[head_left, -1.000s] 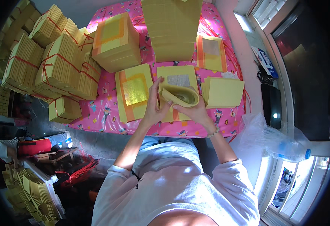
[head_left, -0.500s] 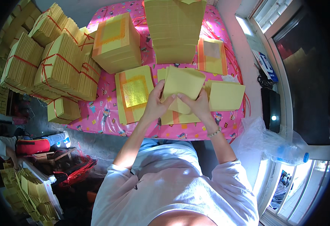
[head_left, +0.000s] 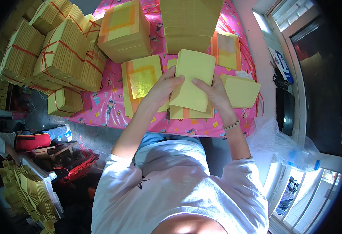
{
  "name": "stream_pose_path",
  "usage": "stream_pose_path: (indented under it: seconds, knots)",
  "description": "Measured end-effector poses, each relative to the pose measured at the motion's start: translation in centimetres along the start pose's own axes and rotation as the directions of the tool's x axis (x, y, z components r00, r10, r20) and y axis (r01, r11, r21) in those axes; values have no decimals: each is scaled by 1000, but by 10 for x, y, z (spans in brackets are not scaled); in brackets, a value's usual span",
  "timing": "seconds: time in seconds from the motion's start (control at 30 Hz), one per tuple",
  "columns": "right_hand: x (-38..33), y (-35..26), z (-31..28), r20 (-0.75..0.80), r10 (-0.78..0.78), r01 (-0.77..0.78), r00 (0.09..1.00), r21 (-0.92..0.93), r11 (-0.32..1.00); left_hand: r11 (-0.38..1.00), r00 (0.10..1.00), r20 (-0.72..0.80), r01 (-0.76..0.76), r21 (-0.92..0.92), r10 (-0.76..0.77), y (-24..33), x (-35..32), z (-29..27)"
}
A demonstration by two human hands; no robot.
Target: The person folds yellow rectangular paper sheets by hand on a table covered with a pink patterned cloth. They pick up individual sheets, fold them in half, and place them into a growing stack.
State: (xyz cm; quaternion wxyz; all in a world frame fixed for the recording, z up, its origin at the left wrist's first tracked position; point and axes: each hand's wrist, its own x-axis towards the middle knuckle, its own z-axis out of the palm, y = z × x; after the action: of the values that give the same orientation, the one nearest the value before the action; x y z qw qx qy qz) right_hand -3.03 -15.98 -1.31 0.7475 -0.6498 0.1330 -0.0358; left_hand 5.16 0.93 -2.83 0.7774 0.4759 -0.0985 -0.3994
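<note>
My left hand (head_left: 164, 86) and my right hand (head_left: 218, 93) grip a small wad of plain yellow paper sheets (head_left: 195, 78) from both sides, thumbs on its front face. The wad is tilted slightly above the table, and its thickness is hard to make out. Below it lies more yellow paper with an orange band (head_left: 186, 113), partly covered. Left of my hands is a flat pile of sheets with a gold foil square (head_left: 143, 84) framed in orange. Close to my right hand rests a pile of plain yellow sheets (head_left: 240, 91).
Tall yellow paper stacks (head_left: 192, 23) stand at the back of the pink-covered table (head_left: 110, 113). Bundles tied with red string (head_left: 59, 58) crowd the left. A plastic bag with a bottle (head_left: 298, 156) sits by the window at right. Another person (head_left: 3, 144) works at lower left.
The sheets, bowed and slanted before, now look straighter and more upright between my hands. Both hands hold on throughout. The whole view has shifted slightly.
</note>
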Motion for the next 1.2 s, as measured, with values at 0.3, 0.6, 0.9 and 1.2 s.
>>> stream_pose_path:
  seconds: [0.3, 0.6, 0.9, 1.2]
  knots:
    - [0, 2, -1, 9, -13, 13, 1000, -54, 998, 995, 999, -17, -26, 95, 28, 6, -4, 8]
    - [-4, 12, -2, 21, -194, 195, 981, -185, 963, 938, 958, -10, -278, 207, 286, -12, -5, 14]
    - [-21, 8, 3, 27, -275, 276, 961, -131, 952, 857, 873, -71, -453, 244, 482, -26, -18, 34]
    - [-31, 6, 1, -81, -251, 247, 965, -59, 967, 855, 870, -97, -446, 264, 484, -32, -28, 39]
